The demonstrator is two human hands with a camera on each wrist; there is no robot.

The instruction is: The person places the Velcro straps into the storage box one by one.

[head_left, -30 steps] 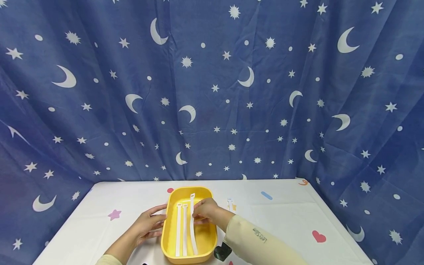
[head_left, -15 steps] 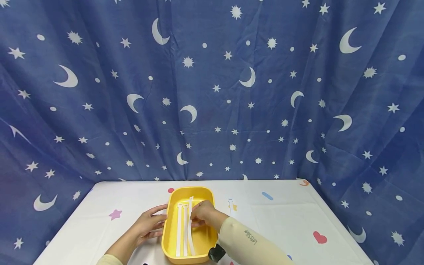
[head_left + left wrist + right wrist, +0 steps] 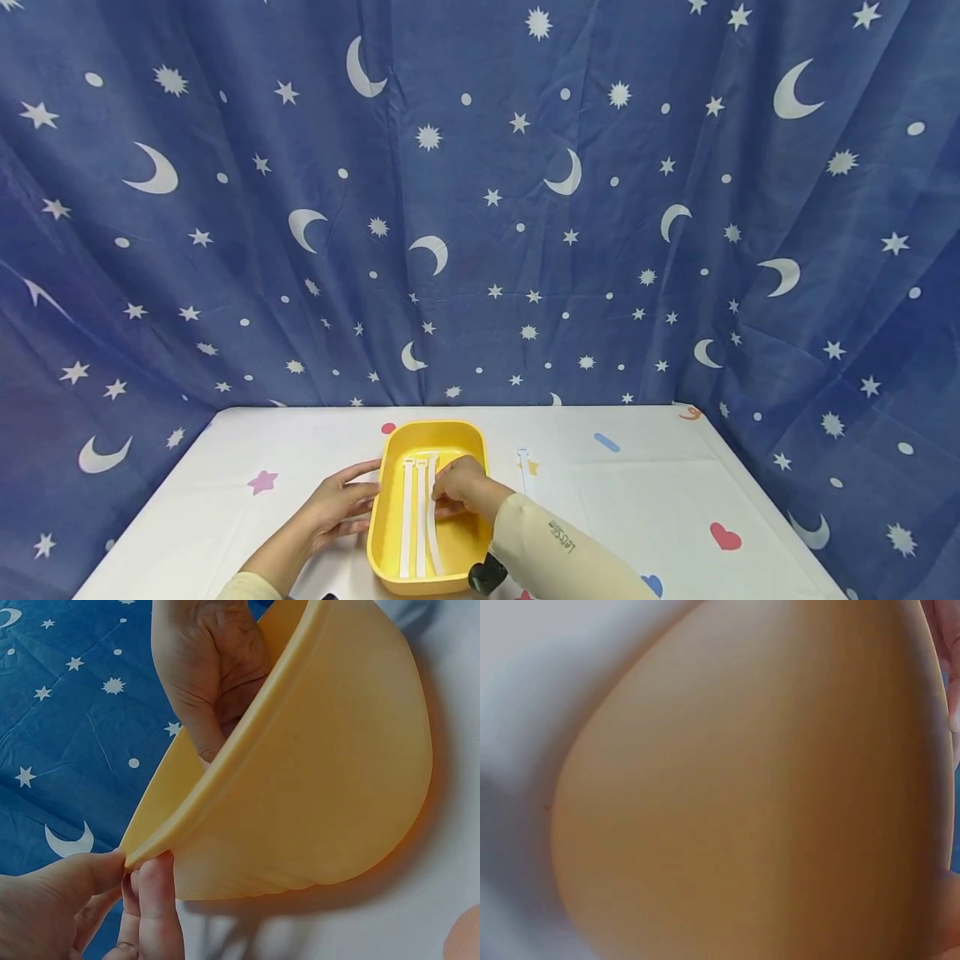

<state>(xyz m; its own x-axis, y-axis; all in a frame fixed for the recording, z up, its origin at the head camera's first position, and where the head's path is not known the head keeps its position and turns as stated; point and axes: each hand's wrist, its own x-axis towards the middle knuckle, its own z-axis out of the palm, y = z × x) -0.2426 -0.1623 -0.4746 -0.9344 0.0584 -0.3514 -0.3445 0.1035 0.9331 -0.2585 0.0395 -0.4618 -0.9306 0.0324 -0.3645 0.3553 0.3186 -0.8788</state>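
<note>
A yellow tray (image 3: 463, 546) with raised walls sits on the table in the head view. My left hand (image 3: 335, 504) pinches its left rim, the thumb on the edge and the fingertips against the outer wall, as the left wrist view shows on the yellow wall (image 3: 322, 772). Inside lie two white straps, a left one (image 3: 406, 521) and a middle one (image 3: 421, 533), side by side with slotted heads at the far end. Over the tray, my right hand (image 3: 462, 485) pinches a third white strap (image 3: 432, 537) just right of them, slightly slanted. The tray wall (image 3: 727, 787) fills most of the right wrist view.
Another white strap (image 3: 523, 467) lies on the table right of the tray, partly behind the right forearm. The white tablecloth (image 3: 637, 500) has printed shapes. A blue curtain (image 3: 480, 250) with moons and stars hangs behind the table.
My right hand has shifted slightly left and toward me, bringing the third strap down beside the other two, its head now near level with theirs. The left hand stays on the rim.
</note>
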